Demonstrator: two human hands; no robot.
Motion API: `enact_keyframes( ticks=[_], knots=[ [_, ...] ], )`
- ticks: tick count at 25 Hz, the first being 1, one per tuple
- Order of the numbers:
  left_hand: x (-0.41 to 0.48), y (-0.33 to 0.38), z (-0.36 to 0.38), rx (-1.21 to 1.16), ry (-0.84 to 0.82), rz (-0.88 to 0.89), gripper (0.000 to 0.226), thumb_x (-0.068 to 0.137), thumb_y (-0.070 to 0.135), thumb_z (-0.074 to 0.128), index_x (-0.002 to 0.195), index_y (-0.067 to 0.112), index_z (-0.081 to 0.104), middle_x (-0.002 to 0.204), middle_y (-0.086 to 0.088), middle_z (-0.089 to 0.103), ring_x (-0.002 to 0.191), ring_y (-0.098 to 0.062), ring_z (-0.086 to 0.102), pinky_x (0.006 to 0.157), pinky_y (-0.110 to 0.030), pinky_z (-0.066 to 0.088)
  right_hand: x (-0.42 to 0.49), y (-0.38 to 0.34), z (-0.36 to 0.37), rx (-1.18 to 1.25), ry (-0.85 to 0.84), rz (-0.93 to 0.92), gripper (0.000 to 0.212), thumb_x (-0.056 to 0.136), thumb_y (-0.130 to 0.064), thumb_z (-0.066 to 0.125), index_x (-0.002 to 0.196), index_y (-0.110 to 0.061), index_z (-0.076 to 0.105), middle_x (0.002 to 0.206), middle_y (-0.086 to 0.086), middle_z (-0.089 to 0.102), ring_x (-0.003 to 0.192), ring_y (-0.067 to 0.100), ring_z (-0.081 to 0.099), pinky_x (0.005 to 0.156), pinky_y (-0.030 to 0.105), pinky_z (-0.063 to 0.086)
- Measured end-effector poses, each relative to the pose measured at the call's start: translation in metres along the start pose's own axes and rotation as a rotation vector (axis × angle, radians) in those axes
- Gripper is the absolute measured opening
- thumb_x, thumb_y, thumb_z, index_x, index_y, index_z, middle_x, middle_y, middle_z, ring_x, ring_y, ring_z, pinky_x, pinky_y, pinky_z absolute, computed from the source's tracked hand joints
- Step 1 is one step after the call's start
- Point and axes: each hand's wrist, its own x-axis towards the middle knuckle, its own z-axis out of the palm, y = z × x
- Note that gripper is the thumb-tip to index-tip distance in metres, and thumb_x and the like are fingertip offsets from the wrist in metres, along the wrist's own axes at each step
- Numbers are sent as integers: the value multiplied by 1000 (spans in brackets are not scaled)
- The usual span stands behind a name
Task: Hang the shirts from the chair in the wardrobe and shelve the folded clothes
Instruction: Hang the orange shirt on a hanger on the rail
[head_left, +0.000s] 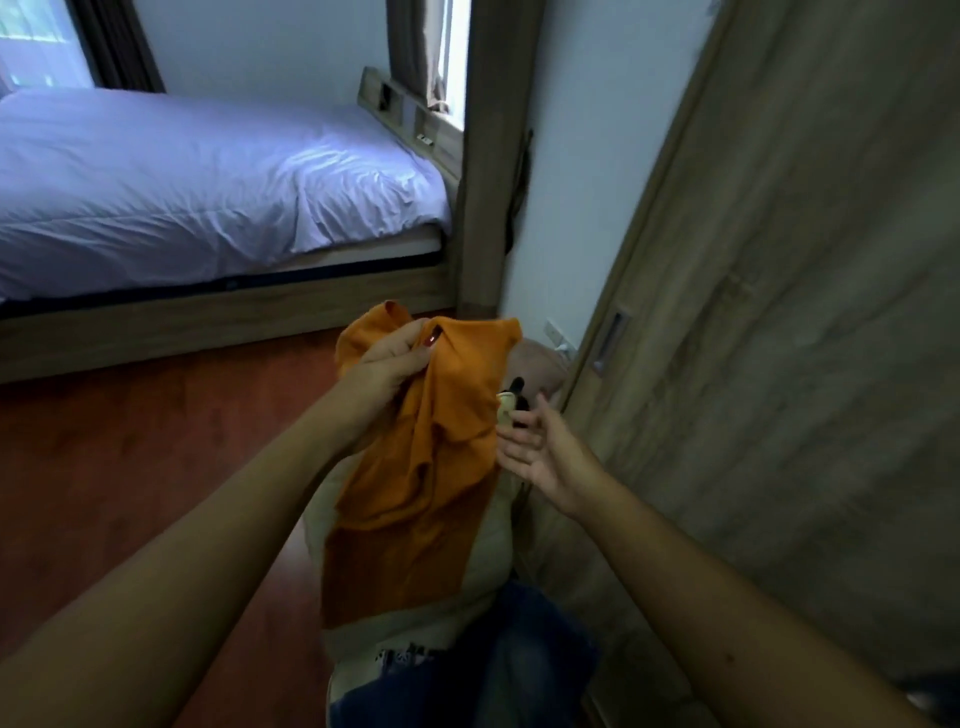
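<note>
An orange shirt (436, 467) hangs crumpled in front of me, held up near its top by my left hand (387, 364), which pinches the fabric between thumb and fingers. My right hand (540, 447) is just right of the shirt, fingers spread and relaxed, holding nothing. Below the shirt lies a pile of clothes: a cream garment (483, 566) and blue denim (498, 665). The chair under them is hidden. The wardrobe's wooden sliding door (789, 312), with a recessed metal handle (610, 340), stands closed on the right.
A bed with a white duvet (208, 182) and a wooden frame fills the upper left. A wooden post (493, 182) stands beside the white wall. Reddish-brown floor (130, 441) spreads to the left. A wall socket (558, 332) sits low near the wardrobe.
</note>
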Motion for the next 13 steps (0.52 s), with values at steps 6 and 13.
enact_keyframes(
  ticks=[6,13],
  knots=[
    [-11,53,122,33,-303,13,27,91,13,49,67,21,59,64,2,54,57,-9,52,59,-21,49,-99,-34,-45,179,-183,45,57,86,-54,52,126,-13,50,125,18,57,104,27,61,84,33,54],
    [-61,85,283,17,-493,89,23,61,41,78,67,22,65,63,7,59,56,-3,53,53,-14,46,-232,-18,-148,103,32,-47,22,93,-6,48,112,-16,51,111,16,55,91,26,60,59,33,59]
  ],
)
